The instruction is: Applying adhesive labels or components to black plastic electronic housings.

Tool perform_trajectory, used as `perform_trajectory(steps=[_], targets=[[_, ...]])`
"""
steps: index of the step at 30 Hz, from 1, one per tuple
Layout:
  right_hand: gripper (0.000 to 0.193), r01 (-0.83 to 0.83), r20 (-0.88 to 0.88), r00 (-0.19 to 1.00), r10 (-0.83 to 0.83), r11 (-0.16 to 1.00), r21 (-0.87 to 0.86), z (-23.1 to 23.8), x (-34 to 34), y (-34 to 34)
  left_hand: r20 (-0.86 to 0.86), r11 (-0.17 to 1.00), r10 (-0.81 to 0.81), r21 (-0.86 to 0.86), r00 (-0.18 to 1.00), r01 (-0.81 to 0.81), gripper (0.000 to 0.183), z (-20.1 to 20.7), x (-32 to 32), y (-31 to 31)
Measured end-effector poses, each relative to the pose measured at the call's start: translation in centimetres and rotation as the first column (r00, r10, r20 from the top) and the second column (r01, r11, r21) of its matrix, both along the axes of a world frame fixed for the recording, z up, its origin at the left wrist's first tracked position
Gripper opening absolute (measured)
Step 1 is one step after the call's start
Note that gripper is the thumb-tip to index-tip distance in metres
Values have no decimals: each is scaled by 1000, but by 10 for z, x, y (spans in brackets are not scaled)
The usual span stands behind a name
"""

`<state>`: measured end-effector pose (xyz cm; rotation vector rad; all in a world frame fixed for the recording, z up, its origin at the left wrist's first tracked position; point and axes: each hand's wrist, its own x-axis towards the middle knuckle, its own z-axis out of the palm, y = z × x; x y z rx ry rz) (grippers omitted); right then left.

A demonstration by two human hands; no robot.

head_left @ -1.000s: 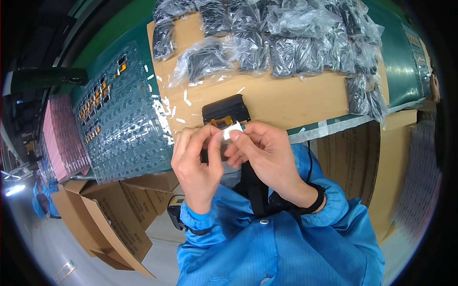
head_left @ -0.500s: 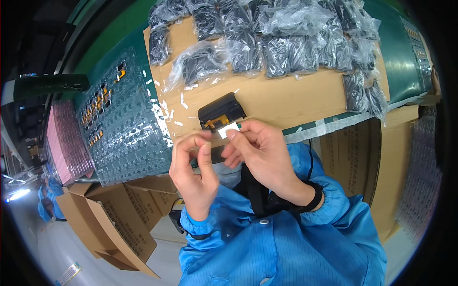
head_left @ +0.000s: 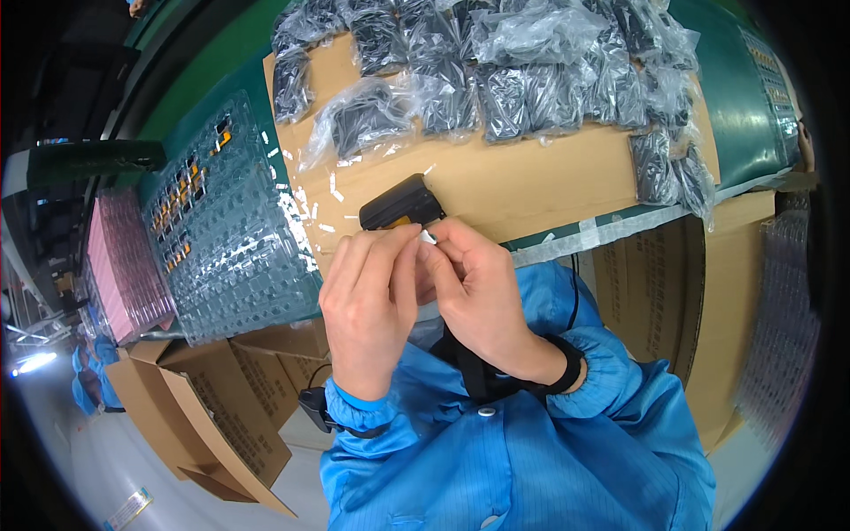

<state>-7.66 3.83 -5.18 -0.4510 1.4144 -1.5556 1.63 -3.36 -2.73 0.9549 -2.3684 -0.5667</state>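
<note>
Between the thumb and finger of my right hand (head_left: 482, 288) is a small white rectangular piece (head_left: 428, 237), mostly covered by fingertips. My left hand (head_left: 365, 288) has its thumb and fingers pinched together at the left edge of that piece; whatever lies between them is hidden. Just beyond both hands, a black plastic housing (head_left: 403, 200) rests on the cardboard sheet (head_left: 522, 177). A bit of orange flex cable (head_left: 400, 221) shows at its near side, partly hidden by my left fingers.
Black parts in clear bags (head_left: 531, 97) crowd the far side of the cardboard. Small white strips (head_left: 297, 212) lie scattered to the left, beside clear blister trays (head_left: 235, 239) holding orange-and-black parts. An open carton (head_left: 208, 416) stands at lower left. Stacked pink-edged trays (head_left: 128, 265) are farther left.
My left hand has moved up and right, its fingers closing at the white piece. That piece is now mostly covered. The black housing looks tilted a little differently.
</note>
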Motion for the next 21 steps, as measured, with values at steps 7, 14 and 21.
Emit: perform_trajectory(steps=[7, 14, 21], targets=[[9, 17, -54, 998, -18, 1000, -26, -9, 2, 0, 17, 999, -9, 41, 1000, 9, 15, 0, 1, -3], [13, -17, -107, 994, 21, 999, 32, -9, 2, 1, -9, 994, -18, -107, 1000, 17, 14, 0, 5, -4], [24, -43, 142, 990, 23, 990, 137, 3, -3, 2, 143, 927, 357, -180, 923, -330, 10, -3, 32, -20]])
